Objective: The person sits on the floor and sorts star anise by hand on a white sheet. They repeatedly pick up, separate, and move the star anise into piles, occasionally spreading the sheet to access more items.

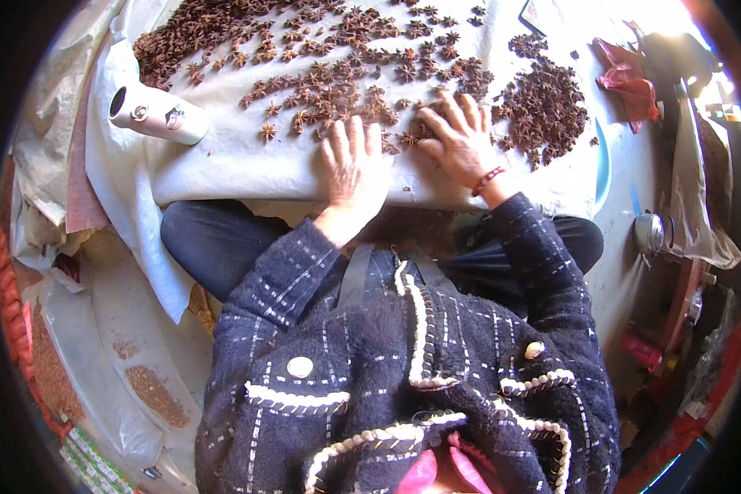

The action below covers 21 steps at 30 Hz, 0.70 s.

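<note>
My left hand (356,169) lies palm down on a white cloth (235,169), its fingers stretched out and reaching the near edge of a spread of dried star anise (337,89). Further right, my right hand (463,142) also faces down with its fingers apart. Its fingertips touch star anise near a thicker, darker pile (543,107) to the right. What lies beneath both palms is hidden. Around my right wrist is a reddish bead bracelet (487,181).
A white can-like cylinder (160,115) stands on the cloth at the left. A larger heap of star anise (169,49) sits at the far left. A flat dark-edged device (535,15) lies at the far edge, and a red bag (626,82) is beyond the right side.
</note>
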Each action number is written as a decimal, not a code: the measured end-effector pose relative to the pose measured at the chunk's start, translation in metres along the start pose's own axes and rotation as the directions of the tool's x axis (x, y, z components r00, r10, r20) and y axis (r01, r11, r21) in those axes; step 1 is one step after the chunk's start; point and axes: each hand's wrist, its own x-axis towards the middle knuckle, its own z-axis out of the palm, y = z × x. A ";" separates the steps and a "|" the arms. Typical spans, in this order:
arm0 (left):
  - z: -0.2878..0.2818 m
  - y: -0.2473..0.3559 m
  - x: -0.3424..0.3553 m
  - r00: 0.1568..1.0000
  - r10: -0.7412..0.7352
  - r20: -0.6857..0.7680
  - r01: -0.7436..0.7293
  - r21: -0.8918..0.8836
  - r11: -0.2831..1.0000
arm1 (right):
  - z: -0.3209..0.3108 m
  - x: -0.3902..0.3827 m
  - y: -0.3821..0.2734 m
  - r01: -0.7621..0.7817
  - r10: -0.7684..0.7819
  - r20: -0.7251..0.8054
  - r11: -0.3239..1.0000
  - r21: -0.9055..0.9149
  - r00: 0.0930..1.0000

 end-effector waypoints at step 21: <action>-0.002 0.033 -0.050 0.844 0.537 0.011 -0.525 -0.195 0.829 | -0.008 -0.039 0.047 -0.044 0.099 -0.178 0.956 0.289 0.979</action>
